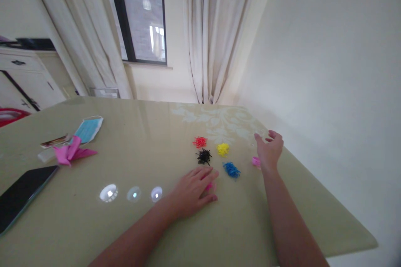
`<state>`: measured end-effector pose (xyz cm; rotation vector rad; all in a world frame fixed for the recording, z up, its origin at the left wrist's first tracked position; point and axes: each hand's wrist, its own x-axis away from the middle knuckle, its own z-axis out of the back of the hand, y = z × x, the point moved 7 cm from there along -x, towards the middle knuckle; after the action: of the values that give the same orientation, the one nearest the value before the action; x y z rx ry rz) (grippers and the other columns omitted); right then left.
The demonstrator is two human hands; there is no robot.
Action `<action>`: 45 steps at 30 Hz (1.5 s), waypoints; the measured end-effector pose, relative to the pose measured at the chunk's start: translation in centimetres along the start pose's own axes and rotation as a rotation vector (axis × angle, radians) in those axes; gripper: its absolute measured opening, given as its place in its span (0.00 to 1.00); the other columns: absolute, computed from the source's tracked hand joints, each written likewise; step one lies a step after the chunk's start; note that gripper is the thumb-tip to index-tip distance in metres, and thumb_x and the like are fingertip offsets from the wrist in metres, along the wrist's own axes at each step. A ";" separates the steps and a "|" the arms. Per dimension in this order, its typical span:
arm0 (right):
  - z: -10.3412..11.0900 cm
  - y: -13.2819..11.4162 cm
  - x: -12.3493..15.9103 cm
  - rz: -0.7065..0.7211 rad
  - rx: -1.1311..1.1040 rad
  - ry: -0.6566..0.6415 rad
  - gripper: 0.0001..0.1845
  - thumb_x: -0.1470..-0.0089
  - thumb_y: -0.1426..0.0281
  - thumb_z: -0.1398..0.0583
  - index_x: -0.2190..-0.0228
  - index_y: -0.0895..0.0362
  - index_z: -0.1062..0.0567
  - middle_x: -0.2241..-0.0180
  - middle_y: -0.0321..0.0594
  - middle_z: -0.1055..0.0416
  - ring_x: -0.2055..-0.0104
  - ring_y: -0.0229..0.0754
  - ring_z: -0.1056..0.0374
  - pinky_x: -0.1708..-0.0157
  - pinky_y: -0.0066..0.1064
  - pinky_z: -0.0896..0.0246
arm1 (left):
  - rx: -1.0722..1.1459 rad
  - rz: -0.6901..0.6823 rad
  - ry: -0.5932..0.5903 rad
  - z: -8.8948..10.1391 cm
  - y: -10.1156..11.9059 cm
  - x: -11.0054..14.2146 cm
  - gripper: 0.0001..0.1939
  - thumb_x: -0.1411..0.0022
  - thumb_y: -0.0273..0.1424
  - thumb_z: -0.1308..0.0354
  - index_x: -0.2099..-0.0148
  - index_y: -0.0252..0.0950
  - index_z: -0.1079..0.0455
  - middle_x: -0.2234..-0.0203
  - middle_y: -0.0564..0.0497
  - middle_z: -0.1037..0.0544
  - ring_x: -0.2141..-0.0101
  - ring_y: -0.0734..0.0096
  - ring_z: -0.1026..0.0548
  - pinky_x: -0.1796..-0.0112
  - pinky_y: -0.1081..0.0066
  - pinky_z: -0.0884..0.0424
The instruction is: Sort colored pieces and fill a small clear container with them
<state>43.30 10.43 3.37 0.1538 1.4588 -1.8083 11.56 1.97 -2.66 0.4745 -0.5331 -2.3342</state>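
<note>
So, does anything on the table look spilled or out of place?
Nothing looks clearly spilled: red pile, black pile, yellow pile and blue pile sit apart. Perhaps the face mask at left, meant for wearing, seems misplaced beside the pink folded shape.

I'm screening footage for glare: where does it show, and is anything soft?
In the head view, three round reflections glare off the table, left of the left hand; same view, bright patches show in the window; same view, the yellow pile looks slightly soft.

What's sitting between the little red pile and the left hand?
In the head view, the black pile lies between the red pile and the left hand.
</note>
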 end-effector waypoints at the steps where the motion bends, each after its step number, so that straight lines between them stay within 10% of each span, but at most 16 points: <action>1: -0.7 0.8 -0.2 -0.023 0.041 -0.041 0.38 0.55 0.55 0.33 0.46 0.63 0.28 0.48 0.59 0.28 0.55 0.54 0.30 0.50 0.46 0.36 | -0.009 -0.005 -0.004 -0.1 0.2 -0.1 0.31 0.28 0.47 0.45 0.28 0.44 0.38 0.31 0.42 0.34 0.32 0.50 0.36 0.34 0.49 0.38; 6: -3.4 3.5 -0.4 -0.102 0.152 -0.205 0.44 0.56 0.51 0.34 0.43 0.64 0.31 0.43 0.64 0.29 0.45 0.61 0.32 0.45 0.48 0.39 | -0.010 -0.032 0.012 0.1 0.9 -0.9 0.19 0.27 0.41 0.44 0.39 0.42 0.26 0.34 0.42 0.29 0.36 0.51 0.32 0.37 0.51 0.33; 17: -3.0 3.6 -0.3 -0.097 0.184 -0.202 0.24 0.54 0.52 0.37 0.62 0.57 0.24 0.61 0.54 0.22 0.60 0.56 0.28 0.58 0.44 0.37 | 0.038 -0.117 0.016 -0.9 0.8 -2.1 0.16 0.25 0.35 0.47 0.44 0.40 0.22 0.41 0.45 0.22 0.38 0.58 0.27 0.36 0.57 0.33; 26: -1.1 -2.5 1.5 0.127 -0.026 -0.101 0.28 0.48 0.47 0.37 0.58 0.58 0.23 0.59 0.52 0.22 0.58 0.52 0.29 0.58 0.41 0.36 | 0.120 -0.018 0.134 0.1 -0.2 -1.8 0.17 0.27 0.35 0.43 0.40 0.41 0.25 0.41 0.43 0.21 0.40 0.55 0.26 0.38 0.52 0.32; 35: -4.5 -12.4 13.8 0.334 -0.508 -0.851 0.24 0.46 0.56 0.29 0.51 0.54 0.20 0.59 0.42 0.19 0.62 0.45 0.28 0.58 0.36 0.33 | 0.156 0.157 0.643 5.7 -3.7 0.7 0.36 0.33 0.40 0.36 0.28 0.45 0.44 0.36 0.42 0.29 0.38 0.52 0.31 0.39 0.52 0.33; 41: -5.1 -12.9 16.2 0.294 -0.568 -0.955 0.26 0.45 0.61 0.29 0.46 0.51 0.24 0.52 0.43 0.21 0.55 0.46 0.26 0.52 0.38 0.32 | 0.096 0.189 0.710 6.9 -5.8 1.0 0.21 0.32 0.35 0.39 0.39 0.43 0.32 0.47 0.43 0.22 0.46 0.53 0.26 0.44 0.54 0.30; 45: -5.7 -11.7 15.4 0.294 -0.410 -1.092 0.24 0.48 0.62 0.27 0.51 0.55 0.22 0.60 0.41 0.21 0.62 0.43 0.27 0.59 0.35 0.33 | 0.067 0.478 0.825 9.2 -10.9 2.9 0.21 0.35 0.38 0.39 0.43 0.38 0.35 0.51 0.41 0.22 0.51 0.52 0.23 0.48 0.53 0.28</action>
<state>23.30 8.07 2.18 -0.6891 0.8814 -0.9978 -0.70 9.62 -0.74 1.1250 -0.2721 -1.4906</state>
